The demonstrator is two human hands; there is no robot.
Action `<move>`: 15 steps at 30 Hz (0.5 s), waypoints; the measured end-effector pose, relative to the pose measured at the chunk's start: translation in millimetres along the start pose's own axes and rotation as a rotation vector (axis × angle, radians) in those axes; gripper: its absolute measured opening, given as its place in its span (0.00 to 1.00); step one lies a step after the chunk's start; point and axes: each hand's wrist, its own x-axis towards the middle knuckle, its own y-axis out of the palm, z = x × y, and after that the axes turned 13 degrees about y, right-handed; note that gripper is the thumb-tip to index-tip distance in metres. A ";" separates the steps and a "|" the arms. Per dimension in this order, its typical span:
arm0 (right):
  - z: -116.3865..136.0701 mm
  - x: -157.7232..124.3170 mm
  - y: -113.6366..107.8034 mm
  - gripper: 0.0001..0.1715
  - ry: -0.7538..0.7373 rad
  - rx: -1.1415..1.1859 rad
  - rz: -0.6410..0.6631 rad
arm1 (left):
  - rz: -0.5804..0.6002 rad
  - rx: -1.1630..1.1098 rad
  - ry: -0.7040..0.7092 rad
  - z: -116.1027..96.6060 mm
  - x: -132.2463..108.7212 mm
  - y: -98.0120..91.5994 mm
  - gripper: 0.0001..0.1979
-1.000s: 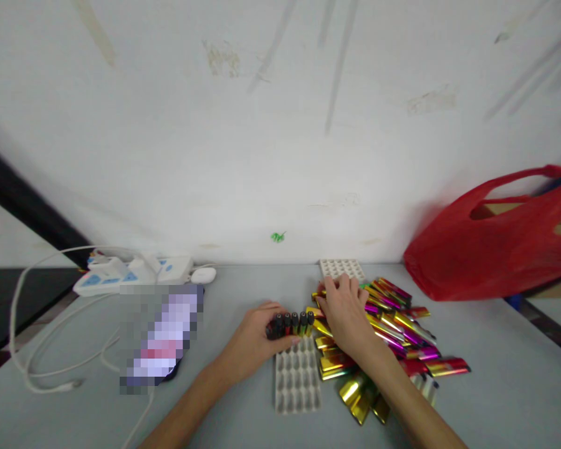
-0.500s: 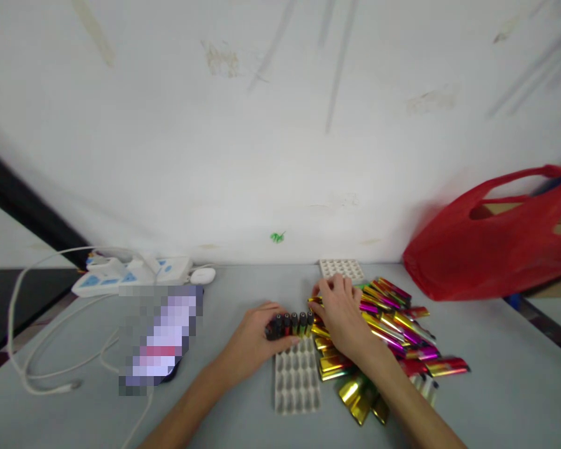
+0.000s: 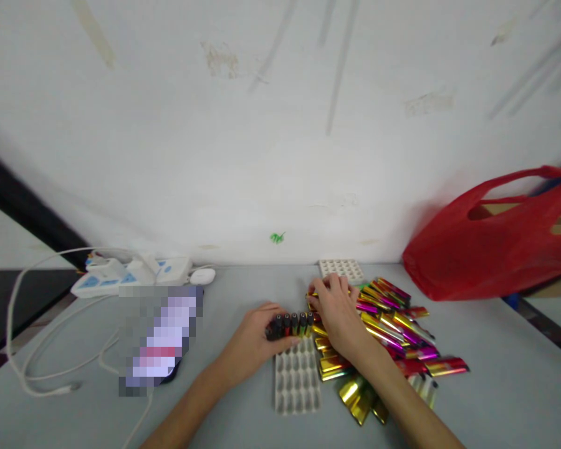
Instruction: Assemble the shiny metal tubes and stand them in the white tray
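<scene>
My left hand (image 3: 258, 335) is curled around the left end of a row of small black-topped tubes (image 3: 294, 324), thumb along the near side. They stand at the far end of a pale moulded tray (image 3: 297, 380), whose nearer pockets hold nothing. To the right, my right hand (image 3: 339, 312) is closed, its fingertips on a shiny gold metallic piece (image 3: 312, 303) at the left edge of a pile. Spread under and around that hand is the pile of flat metallic pieces (image 3: 378, 330) in gold, red and magenta. Their exact kind is unclear.
A second pale tray (image 3: 341, 269) lies by the wall. At right sits a red plastic bag (image 3: 486, 249). On the left are a blurred-out phone (image 3: 166, 337), a white power strip (image 3: 135, 274), a small white case (image 3: 202, 276) and a looped white cable (image 3: 42, 391).
My right hand has shifted slightly left and toward the wall with the gold piece at its fingertips. My left hand and the tray have stayed in place.
</scene>
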 end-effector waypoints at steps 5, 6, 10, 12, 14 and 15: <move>5.0 5.0 -5.5 0.08 0.055 0.138 -0.159 | -0.007 -0.015 0.019 2.4 -0.6 1.3 0.11; 6.1 5.8 -6.9 0.09 0.068 0.193 -0.179 | -0.007 -0.020 0.019 1.7 -0.7 1.2 0.10; 8.6 7.5 -10.2 0.13 0.126 0.443 -0.226 | -0.023 -0.061 0.030 -3.1 -1.0 -0.3 0.12; 9.2 7.0 -12.1 0.14 0.157 0.521 -0.218 | -0.036 -0.070 0.053 -4.9 -1.3 -0.9 0.17; 9.9 5.7 -15.3 0.15 0.193 0.586 -0.180 | -0.048 -0.063 0.051 -5.1 -2.1 -0.9 0.21; 10.3 4.9 -17.5 0.15 0.210 0.626 -0.152 | -0.053 -0.065 0.037 -4.6 -2.6 -0.7 0.23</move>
